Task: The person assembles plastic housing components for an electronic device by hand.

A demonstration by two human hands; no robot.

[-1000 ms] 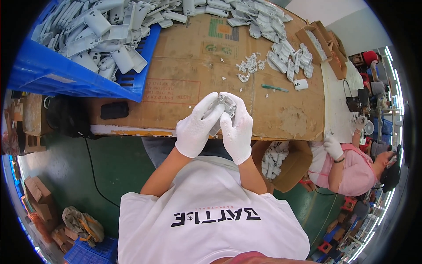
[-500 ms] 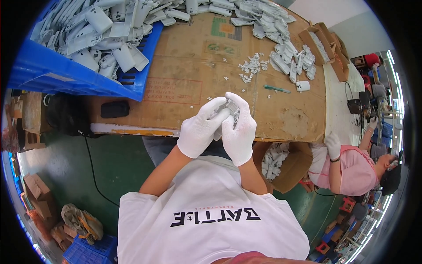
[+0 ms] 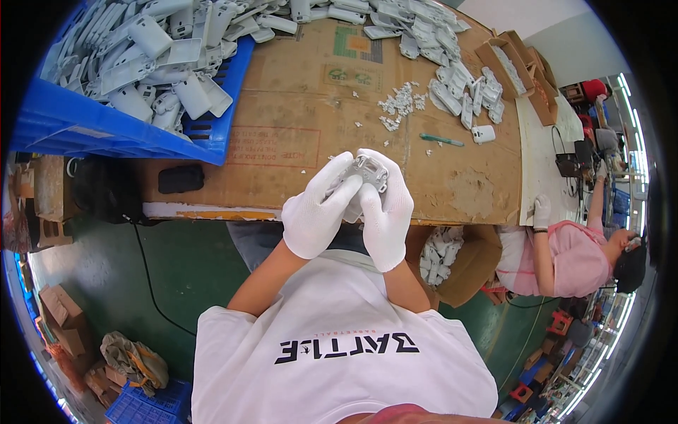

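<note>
Between the gloved left hand (image 3: 311, 215) and right hand (image 3: 388, 219), above the near edge of the cardboard-covered table (image 3: 275, 99), is a light-grey plastic casing (image 3: 370, 169) with a contoured, ridged upper end. Both hands grasp it, thumbs against the side facing the wearer. Fingers and palms hide its flanks; its shadowed lower part is perhaps one shell or two, hard to make out.

Place: factory workshop
Table (image 3: 166, 209): topped with worn cardboard (image 3: 282, 78), strewn with many alike white cases (image 3: 448, 92)
Blue crate (image 3: 106, 131): heaped with more of them
Floor (image 3: 198, 261): green
Co-worker (image 3: 575, 258): wearing a white glove (image 3: 542, 211)
</note>
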